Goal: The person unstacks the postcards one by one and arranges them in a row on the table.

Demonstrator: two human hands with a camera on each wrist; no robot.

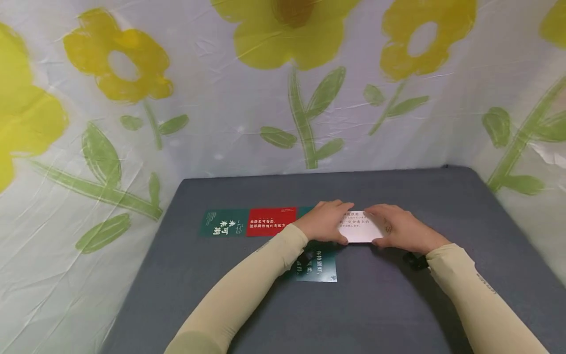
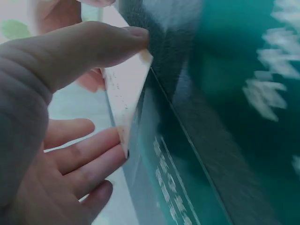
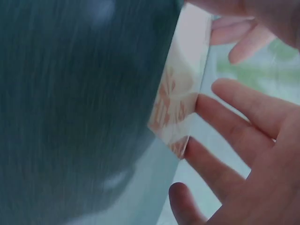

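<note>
A white card (image 1: 360, 227) printed with lines of small characters is held between both hands over the right part of a row of cards. My left hand (image 1: 325, 222) grips its left end, thumb (image 2: 108, 42) on the near edge and fingertips on the far edge. At the other end, my right hand (image 1: 404, 229) holds the card the same way, its fingertips along the far edge. In the right wrist view, brown-orange print shows on this end of the white card (image 3: 173, 101). Beneath the left hand lies a green card (image 1: 305, 211), mostly hidden.
Left of the hands, a dark green card (image 1: 225, 223) and a red card (image 1: 270, 222) lie side by side. Nearer, a teal card (image 1: 325, 268) with white characters is partly covered by the left forearm. All rest on a grey table (image 1: 376, 305), with a flower-printed curtain (image 1: 212, 123) behind.
</note>
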